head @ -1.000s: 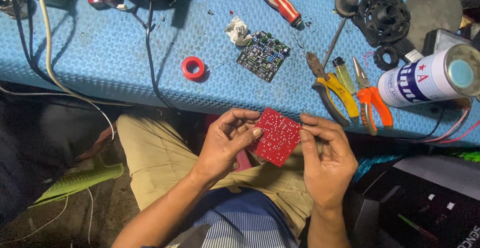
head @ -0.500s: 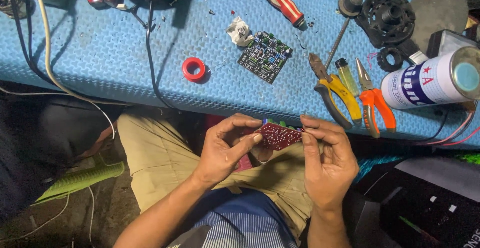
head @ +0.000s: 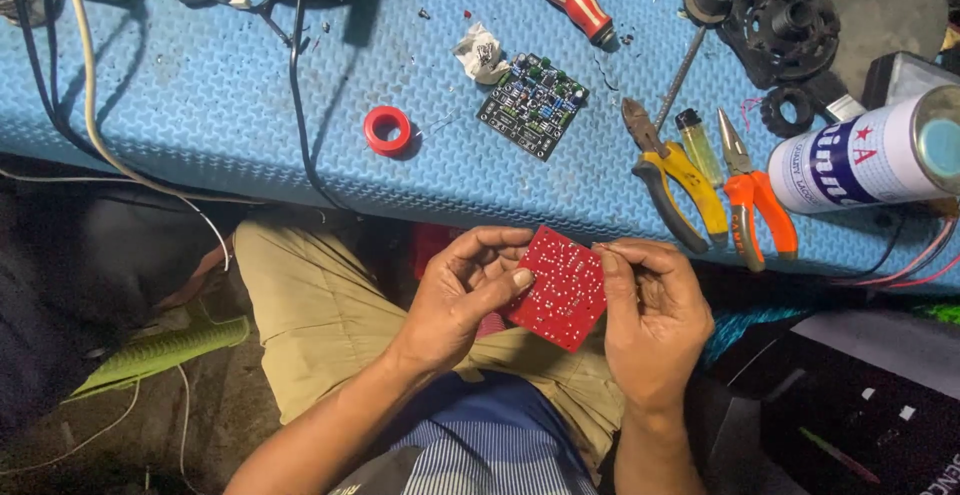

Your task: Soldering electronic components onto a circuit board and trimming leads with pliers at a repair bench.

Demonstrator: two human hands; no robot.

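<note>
Both hands are close together over the person's lap, pinching one red circuit board [head: 558, 287] between them. The left hand [head: 462, 300] holds its left edge with the thumb on top. The right hand [head: 652, 320] grips its right edge. Just past the hands lies a blue mat [head: 200, 105]. On it, beyond the left hand, sit a red tape ring [head: 386, 129] and a green circuit board [head: 533, 105]. Beyond the right hand lie yellow pliers [head: 672, 177], orange pliers [head: 752, 195] and a white can [head: 868, 153].

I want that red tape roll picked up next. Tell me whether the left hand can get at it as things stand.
Probably yes. The red tape roll lies alone on the blue mat, with only a black cable beside it. But the left hand has its grip on the red circuit board, which it must release first.
</note>
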